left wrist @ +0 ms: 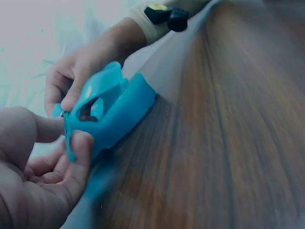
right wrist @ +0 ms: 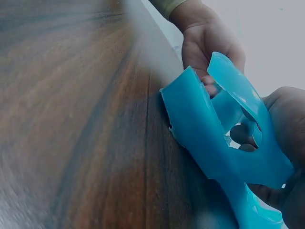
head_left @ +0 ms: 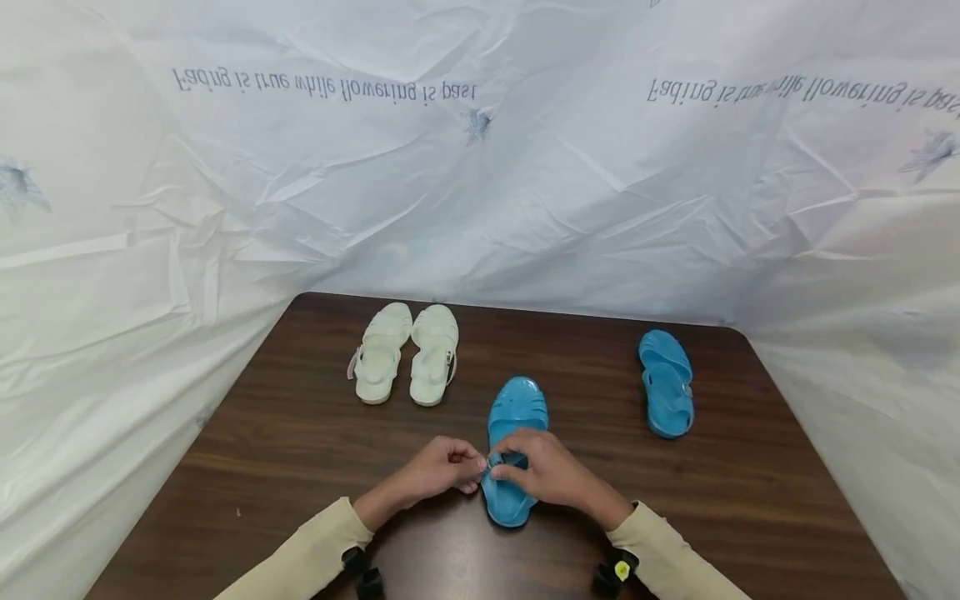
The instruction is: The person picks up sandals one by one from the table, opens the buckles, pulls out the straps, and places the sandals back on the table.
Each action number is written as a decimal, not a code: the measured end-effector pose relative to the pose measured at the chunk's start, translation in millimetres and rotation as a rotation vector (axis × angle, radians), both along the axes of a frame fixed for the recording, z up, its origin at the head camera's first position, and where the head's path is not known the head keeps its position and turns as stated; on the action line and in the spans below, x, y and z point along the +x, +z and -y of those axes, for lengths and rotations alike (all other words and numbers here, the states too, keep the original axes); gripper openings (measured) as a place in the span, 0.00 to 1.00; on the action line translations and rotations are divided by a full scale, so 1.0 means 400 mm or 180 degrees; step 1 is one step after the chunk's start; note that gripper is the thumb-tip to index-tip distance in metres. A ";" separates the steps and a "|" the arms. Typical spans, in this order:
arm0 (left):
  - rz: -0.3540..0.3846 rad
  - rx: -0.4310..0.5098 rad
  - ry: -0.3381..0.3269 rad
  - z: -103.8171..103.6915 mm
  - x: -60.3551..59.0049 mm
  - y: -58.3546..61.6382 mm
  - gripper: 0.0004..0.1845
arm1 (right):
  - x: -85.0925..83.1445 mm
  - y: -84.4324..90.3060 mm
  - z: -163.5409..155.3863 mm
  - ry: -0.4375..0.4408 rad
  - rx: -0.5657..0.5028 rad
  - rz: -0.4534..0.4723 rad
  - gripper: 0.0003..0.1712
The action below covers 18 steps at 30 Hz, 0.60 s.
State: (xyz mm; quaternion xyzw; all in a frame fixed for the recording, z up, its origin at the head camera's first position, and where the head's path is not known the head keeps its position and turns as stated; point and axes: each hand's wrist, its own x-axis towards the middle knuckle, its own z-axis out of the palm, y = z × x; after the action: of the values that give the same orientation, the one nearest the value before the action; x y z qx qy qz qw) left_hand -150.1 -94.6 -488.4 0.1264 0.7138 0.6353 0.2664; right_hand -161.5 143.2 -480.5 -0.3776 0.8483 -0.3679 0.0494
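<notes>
At the nearer blue sandal's [head_left: 517,407] left edge, left hand [head_left: 441,468] tightly pinches the strap tip [left wrist: 71,154], right hand [head_left: 553,468] the buckle area [head_left: 494,459]; keeping the strap straight should help.

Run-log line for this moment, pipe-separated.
left hand: pinches strap | right hand: grips blue sandal at strap | other blue sandal: untouched | white pair: untouched

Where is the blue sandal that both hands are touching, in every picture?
Head: the blue sandal is below the middle, a little to the right.
Left wrist: the blue sandal is left of the middle.
Right wrist: the blue sandal is right of the middle, running down to the bottom edge.
Shared landmark: the brown wooden table shows in all three.
</notes>
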 end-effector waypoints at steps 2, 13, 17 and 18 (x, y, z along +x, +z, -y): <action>0.0005 -0.0026 -0.0060 0.005 0.004 0.003 0.10 | 0.001 0.001 -0.004 -0.0018 0.0001 0.0006 0.13; -0.0254 -0.0245 -0.0099 0.009 -0.005 -0.003 0.10 | -0.003 -0.004 0.006 -0.0009 -0.0052 0.0003 0.13; -0.0317 -0.0277 -0.0063 0.007 -0.008 -0.004 0.10 | -0.003 -0.006 0.005 -0.0038 -0.0079 0.0034 0.12; -0.0312 -0.0263 -0.0069 0.008 -0.007 -0.003 0.10 | -0.003 -0.007 0.004 -0.0046 -0.0080 0.0037 0.12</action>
State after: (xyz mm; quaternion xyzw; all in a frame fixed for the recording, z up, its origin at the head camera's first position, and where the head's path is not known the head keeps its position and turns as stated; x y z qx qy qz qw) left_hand -153.1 -97.8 -489.7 0.1540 0.7501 0.5954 0.2430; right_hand -162.7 141.4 -483.1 -0.3700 0.8460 -0.3810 0.0468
